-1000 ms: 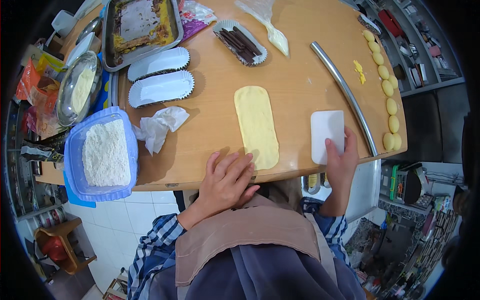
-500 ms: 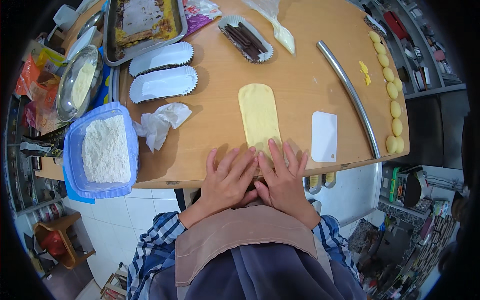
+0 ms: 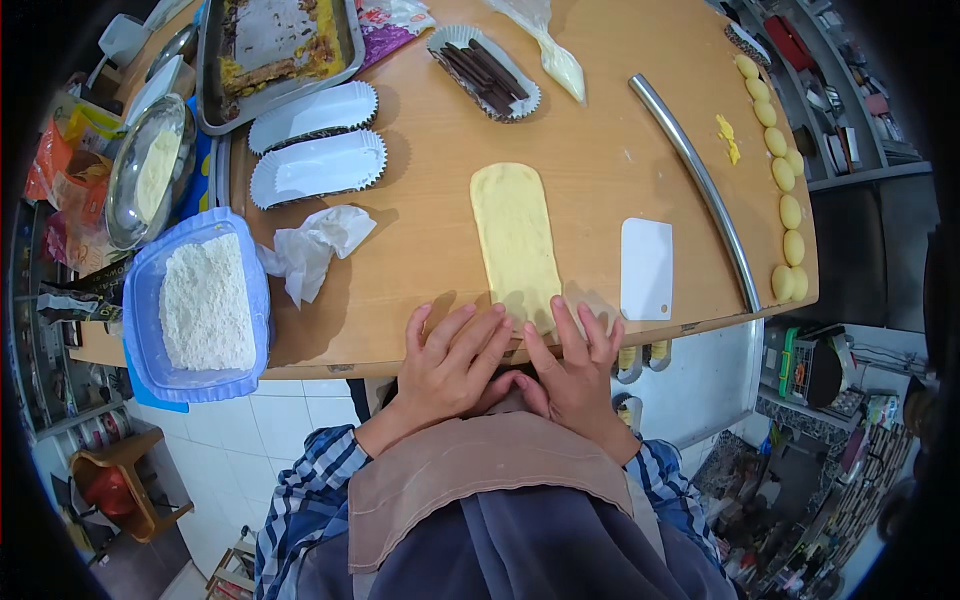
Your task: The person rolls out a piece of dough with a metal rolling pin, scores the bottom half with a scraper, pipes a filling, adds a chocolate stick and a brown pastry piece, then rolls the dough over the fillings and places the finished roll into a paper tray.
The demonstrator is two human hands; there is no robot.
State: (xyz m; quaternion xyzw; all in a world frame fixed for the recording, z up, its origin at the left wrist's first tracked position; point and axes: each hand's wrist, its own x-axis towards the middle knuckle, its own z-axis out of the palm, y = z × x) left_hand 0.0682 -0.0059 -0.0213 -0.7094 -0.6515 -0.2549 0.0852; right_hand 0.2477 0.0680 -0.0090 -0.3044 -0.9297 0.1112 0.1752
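1. the flat yellow dough [image 3: 515, 230] lies long-ways on the table [image 3: 420, 250], with its near end close to the front edge.
2. the left hand [image 3: 447, 362] and the right hand [image 3: 577, 372] are side by side at that near end. both are loose, with fingers spread. i cannot tell if the fingertips press on the dough.
3. wood shows on both sides of the dough, up to the crumpled white paper [image 3: 318, 250] on the left and the flat white scraper [image 3: 647, 265] on the right.
4. past the scraper, a shiny metal rod [image 3: 692, 170] reaches the front edge. yellow balls [image 3: 790, 212] line the right edge.
5. the table top is brown wood. a blue tub [image 3: 258, 300] of white powder sits on the left.
6. below are white floor tiles [image 3: 225, 440] and a brown chair [image 3: 118, 455].
7. a black packet [image 3: 80, 302] at the far left has pale printing.
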